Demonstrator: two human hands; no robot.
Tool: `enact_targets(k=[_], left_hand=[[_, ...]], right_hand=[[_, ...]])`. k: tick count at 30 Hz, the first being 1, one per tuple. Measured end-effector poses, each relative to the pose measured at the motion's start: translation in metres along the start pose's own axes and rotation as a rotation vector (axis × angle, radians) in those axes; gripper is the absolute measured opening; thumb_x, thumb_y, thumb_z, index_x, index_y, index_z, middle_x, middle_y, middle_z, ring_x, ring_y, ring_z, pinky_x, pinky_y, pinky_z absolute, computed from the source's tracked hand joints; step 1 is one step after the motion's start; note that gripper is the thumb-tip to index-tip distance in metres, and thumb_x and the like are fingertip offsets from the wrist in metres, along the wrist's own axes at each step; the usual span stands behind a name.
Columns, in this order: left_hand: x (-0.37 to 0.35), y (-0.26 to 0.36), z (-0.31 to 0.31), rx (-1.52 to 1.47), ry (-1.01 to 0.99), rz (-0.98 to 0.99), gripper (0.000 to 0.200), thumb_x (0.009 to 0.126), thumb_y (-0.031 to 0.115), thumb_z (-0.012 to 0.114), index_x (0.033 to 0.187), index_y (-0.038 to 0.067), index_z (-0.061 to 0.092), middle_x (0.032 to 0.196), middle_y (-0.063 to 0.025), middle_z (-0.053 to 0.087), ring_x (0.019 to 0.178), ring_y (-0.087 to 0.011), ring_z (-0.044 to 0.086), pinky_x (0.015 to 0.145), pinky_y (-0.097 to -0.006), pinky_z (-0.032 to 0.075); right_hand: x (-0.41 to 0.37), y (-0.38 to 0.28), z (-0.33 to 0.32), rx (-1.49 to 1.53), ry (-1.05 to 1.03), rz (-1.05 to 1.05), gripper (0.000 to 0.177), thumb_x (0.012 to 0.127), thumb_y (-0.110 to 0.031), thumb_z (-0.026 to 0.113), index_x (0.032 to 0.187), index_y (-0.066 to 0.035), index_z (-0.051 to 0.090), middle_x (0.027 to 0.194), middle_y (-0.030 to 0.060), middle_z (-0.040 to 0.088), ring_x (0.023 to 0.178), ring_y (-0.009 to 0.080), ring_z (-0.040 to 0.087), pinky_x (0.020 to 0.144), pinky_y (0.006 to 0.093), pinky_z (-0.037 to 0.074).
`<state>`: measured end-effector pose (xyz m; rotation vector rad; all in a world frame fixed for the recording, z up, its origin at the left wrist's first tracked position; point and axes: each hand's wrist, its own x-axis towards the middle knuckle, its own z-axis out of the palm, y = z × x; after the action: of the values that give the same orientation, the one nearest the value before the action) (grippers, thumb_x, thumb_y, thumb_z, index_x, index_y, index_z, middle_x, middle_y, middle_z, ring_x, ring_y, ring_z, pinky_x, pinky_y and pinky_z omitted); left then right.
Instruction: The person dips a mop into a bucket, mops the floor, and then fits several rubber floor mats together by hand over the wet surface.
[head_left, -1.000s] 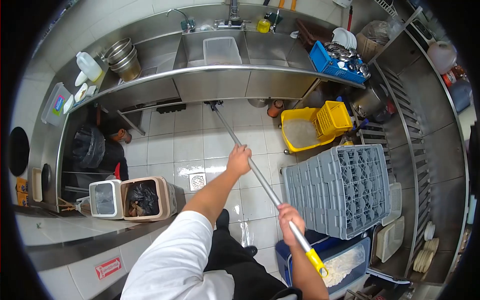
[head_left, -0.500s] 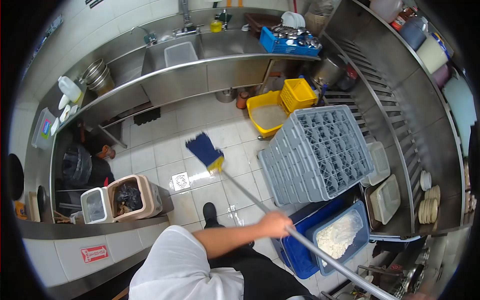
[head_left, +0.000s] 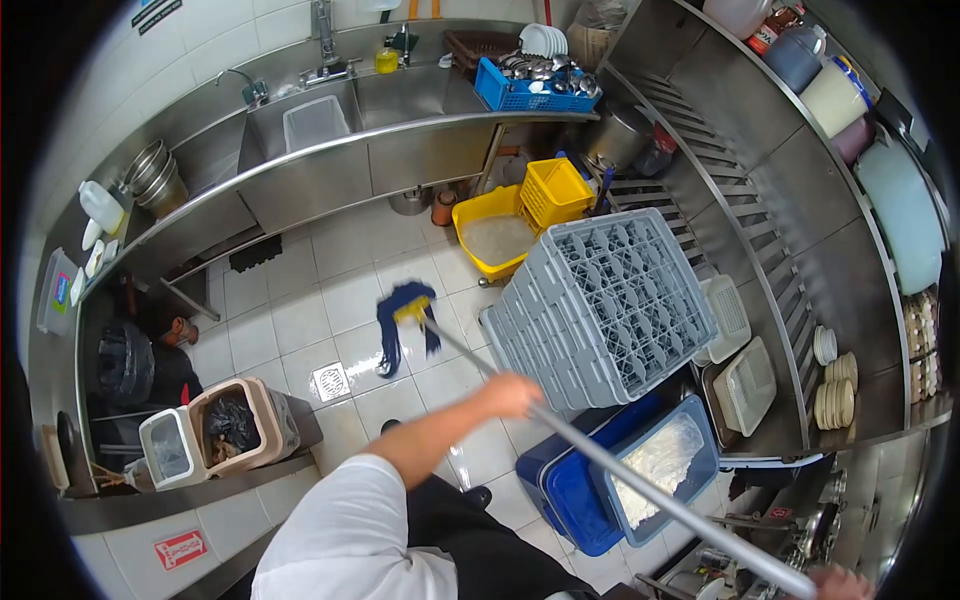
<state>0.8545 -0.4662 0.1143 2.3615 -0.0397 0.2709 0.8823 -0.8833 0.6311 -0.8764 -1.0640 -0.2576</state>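
Observation:
A mop [head_left: 470, 352] with a long grey handle slants across the view, its dark blue strands and yellow clamp on the wet tile floor [head_left: 345, 412]. Partway along the handle, my left hand [head_left: 512, 395] is wrapped around the pole, the bare forearm reaching from a white sleeve. My right hand [head_left: 840, 582] grips the upper end of the handle at the lower right edge, partly cut off. A square floor drain [head_left: 329, 382] lies left of the strands. Behind the mop stands a yellow mop bucket [head_left: 470, 228] holding murky water, with a yellow wringer [head_left: 557, 190].
Stacked grey dish racks [head_left: 600, 310] stand right of the mop. Close to the handle are a blue bin [head_left: 548, 490] and a tub of white food [head_left: 690, 420]. Two waste bins [head_left: 280, 425] stand at left. Steel sinks [head_left: 410, 95] line the back; slatted shelving [head_left: 740, 210] runs along the right.
The mop strands have swung round and spread to the left and toward me. My left hand has moved left and up with the handle; my right hand has come into clearer view.

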Motion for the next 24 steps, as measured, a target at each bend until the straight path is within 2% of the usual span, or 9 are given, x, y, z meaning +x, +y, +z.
enact_targets(k=[2, 4, 8, 9, 12, 15, 21, 22, 24], left_hand=[[-0.001, -0.111, -0.024, 0.215, 0.237, -0.111, 0.026, 0.067, 0.018, 0.079, 0.091, 0.011, 0.075, 0.093, -0.0119, 0.072, 0.095, -0.0369, 0.069, 0.087, -0.0484, 0.056], [-0.012, -0.151, -0.083, 0.302, 0.404, -0.400, 0.021, 0.069, 0.015, 0.080, 0.088, 0.011, 0.071, 0.098, -0.0150, 0.070, 0.103, -0.0390, 0.065, 0.092, -0.0488, 0.054], [-0.029, -0.167, -0.119, 0.254, 0.457, -0.474, 0.036, 0.071, 0.019, 0.083, 0.102, 0.011, 0.067, 0.129, -0.0194, 0.064, 0.129, -0.0428, 0.054, 0.107, -0.0512, 0.048], [-0.033, -0.165, -0.117, 0.246, 0.502, -0.493, 0.042, 0.072, 0.021, 0.084, 0.108, 0.011, 0.065, 0.140, -0.0206, 0.060, 0.138, -0.0444, 0.048, 0.114, -0.0529, 0.043], [-0.049, -0.128, -0.094, 0.275, 0.317, -0.599, 0.056, 0.067, 0.003, 0.079, 0.119, 0.011, 0.059, 0.161, -0.0236, 0.040, 0.149, -0.0507, 0.032, 0.124, -0.0551, 0.030], [-0.062, -0.099, -0.064, 0.209, 0.301, -0.515, 0.063, 0.070, 0.011, 0.084, 0.127, 0.015, 0.059, 0.164, -0.0230, 0.036, 0.152, -0.0552, 0.023, 0.126, -0.0621, 0.023], [-0.073, -0.020, 0.009, 0.143, 0.069, -0.494, 0.060, 0.072, 0.020, 0.086, 0.127, 0.016, 0.064, 0.162, -0.0174, 0.041, 0.155, -0.0504, 0.021, 0.125, -0.0617, 0.024], [-0.075, -0.008, 0.026, 0.122, 0.017, -0.471, 0.060, 0.071, 0.020, 0.088, 0.127, 0.017, 0.064, 0.164, -0.0164, 0.040, 0.155, -0.0515, 0.021, 0.125, -0.0621, 0.024], [-0.074, 0.027, 0.053, 0.099, 0.023, -0.367, 0.048, 0.069, 0.022, 0.088, 0.113, 0.015, 0.070, 0.138, -0.0126, 0.063, 0.148, -0.0466, 0.037, 0.124, -0.0613, 0.028]], right_hand=[[-0.056, 0.093, 0.063, -0.220, 0.303, -0.031, 0.018, 0.106, -0.026, 0.054, 0.099, -0.010, 0.048, 0.072, -0.0010, 0.050, 0.060, 0.0129, 0.051, 0.054, 0.0280, 0.048], [-0.122, 0.167, 0.079, -0.200, 0.192, 0.229, 0.021, 0.101, -0.019, 0.063, 0.111, -0.012, 0.046, 0.067, -0.0011, 0.049, 0.062, 0.0128, 0.050, 0.058, 0.0311, 0.042], [-0.231, 0.309, 0.148, -0.062, 0.026, 0.663, 0.021, 0.099, -0.015, 0.067, 0.085, 0.001, 0.066, 0.089, 0.0146, 0.073, 0.079, 0.0205, 0.068, 0.074, 0.0393, 0.055], [-0.253, 0.338, 0.157, 0.006, 0.009, 0.668, 0.019, 0.097, -0.010, 0.071, 0.101, -0.008, 0.052, 0.099, 0.0139, 0.069, 0.095, 0.0245, 0.067, 0.101, 0.0456, 0.050], [-0.309, 0.378, 0.142, -0.072, -0.278, 0.709, 0.012, 0.100, -0.006, 0.066, 0.105, -0.007, 0.056, 0.116, 0.0171, 0.067, 0.106, 0.0217, 0.064, 0.096, 0.0393, 0.051], [-0.343, 0.349, 0.103, 0.051, -0.101, 0.863, 0.008, 0.098, -0.002, 0.068, 0.101, -0.005, 0.061, 0.118, 0.0151, 0.070, 0.118, 0.0245, 0.063, 0.104, 0.0391, 0.049], [-0.306, 0.127, -0.025, -0.385, -0.140, 0.867, 0.003, 0.099, -0.006, 0.068, 0.100, -0.003, 0.068, 0.114, 0.0180, 0.072, 0.101, 0.0241, 0.068, 0.085, 0.0364, 0.056], [-0.311, 0.087, -0.059, -0.419, -0.103, 0.928, 0.020, 0.100, -0.022, 0.071, 0.098, -0.005, 0.061, 0.106, 0.0183, 0.072, 0.102, 0.0278, 0.068, 0.095, 0.0416, 0.053], [-0.305, 0.018, -0.127, -0.338, -0.092, 0.620, 0.019, 0.098, -0.019, 0.071, 0.091, -0.006, 0.060, 0.089, 0.0125, 0.070, 0.087, 0.0289, 0.068, 0.081, 0.0449, 0.054]])
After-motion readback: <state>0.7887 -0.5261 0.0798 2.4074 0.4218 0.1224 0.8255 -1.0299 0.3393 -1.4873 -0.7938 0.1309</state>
